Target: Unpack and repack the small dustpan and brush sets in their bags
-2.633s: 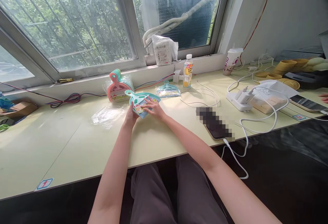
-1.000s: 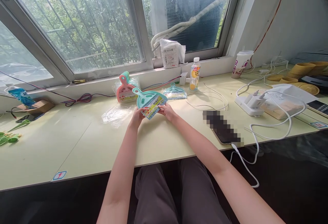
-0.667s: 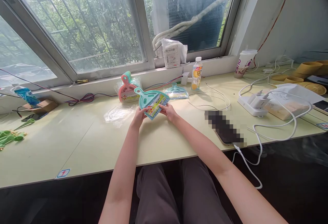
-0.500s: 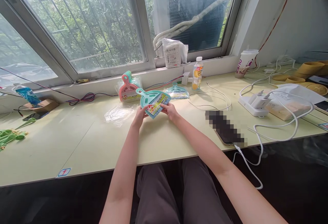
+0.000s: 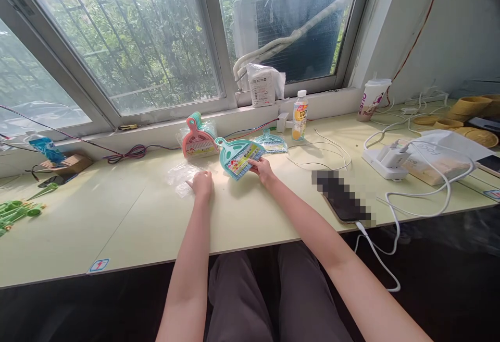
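Note:
My right hand [image 5: 263,169] is closed on a teal mini dustpan-and-brush set [image 5: 238,156] with a colourful label, held tilted just above the pale green table [image 5: 128,227]. My left hand [image 5: 202,183] lies on the table at the edge of a clear plastic bag [image 5: 180,177], fingers curled against it. A stack of pink and teal dustpan sets in plastic [image 5: 197,137] leans by the window ledge. Another teal set [image 5: 271,144] lies flat behind my right hand.
A drink bottle [image 5: 299,122], a white bag [image 5: 263,85] and a cup [image 5: 371,99] stand along the sill. A phone [image 5: 342,202], white chargers and cables [image 5: 410,175] lie to the right. Green plastic items [image 5: 15,210] sit at far left; yellow bowls [image 5: 469,107] far right.
My left hand has let go of the teal dustpan set and dropped left onto the clear plastic bag. My right hand alone holds the set now.

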Available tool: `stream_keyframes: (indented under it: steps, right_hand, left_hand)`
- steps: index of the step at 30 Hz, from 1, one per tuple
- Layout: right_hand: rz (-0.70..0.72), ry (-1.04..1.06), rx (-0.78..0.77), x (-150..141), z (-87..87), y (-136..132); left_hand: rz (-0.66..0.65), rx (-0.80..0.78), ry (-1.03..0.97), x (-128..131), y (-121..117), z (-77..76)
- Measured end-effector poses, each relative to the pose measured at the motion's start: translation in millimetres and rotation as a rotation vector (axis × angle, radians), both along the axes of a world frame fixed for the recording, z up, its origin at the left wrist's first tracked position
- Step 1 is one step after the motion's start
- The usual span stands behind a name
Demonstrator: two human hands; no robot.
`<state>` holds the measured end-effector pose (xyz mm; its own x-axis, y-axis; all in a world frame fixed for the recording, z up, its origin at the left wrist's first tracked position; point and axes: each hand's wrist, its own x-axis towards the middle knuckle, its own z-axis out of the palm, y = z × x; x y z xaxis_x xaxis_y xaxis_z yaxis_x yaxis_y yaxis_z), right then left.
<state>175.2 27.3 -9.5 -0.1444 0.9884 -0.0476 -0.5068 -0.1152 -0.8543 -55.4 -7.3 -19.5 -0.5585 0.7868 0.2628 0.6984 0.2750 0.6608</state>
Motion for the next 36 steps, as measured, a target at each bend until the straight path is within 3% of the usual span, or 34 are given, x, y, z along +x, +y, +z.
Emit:
stream_keyframes:
  steps: [5,12,18,28,36]
  right_hand:
    - [0.025,-0.036,0.014,-1,-2.2,1]
    - [0.1,-0.133,-0.027,-1,-4.4,3]
    - [0.184,-0.187,-0.033,-1,-4.8,5]
    - [0.188,-0.237,-0.041,-1,-6.0,5]
    - [0.206,-0.198,0.03,-6,-1.9,-2]
  left_hand:
    - [-0.001,-0.022,0.17,4,-2,1.5]
    - [-0.068,0.053,-0.023,-5,1,-4.0]
    - [-0.082,0.127,-0.01,-5,3,-4.3]
    - [-0.071,0.213,0.066,4,-7,6.6]
    - [-0.306,0.298,0.093,17,-6,10.9]
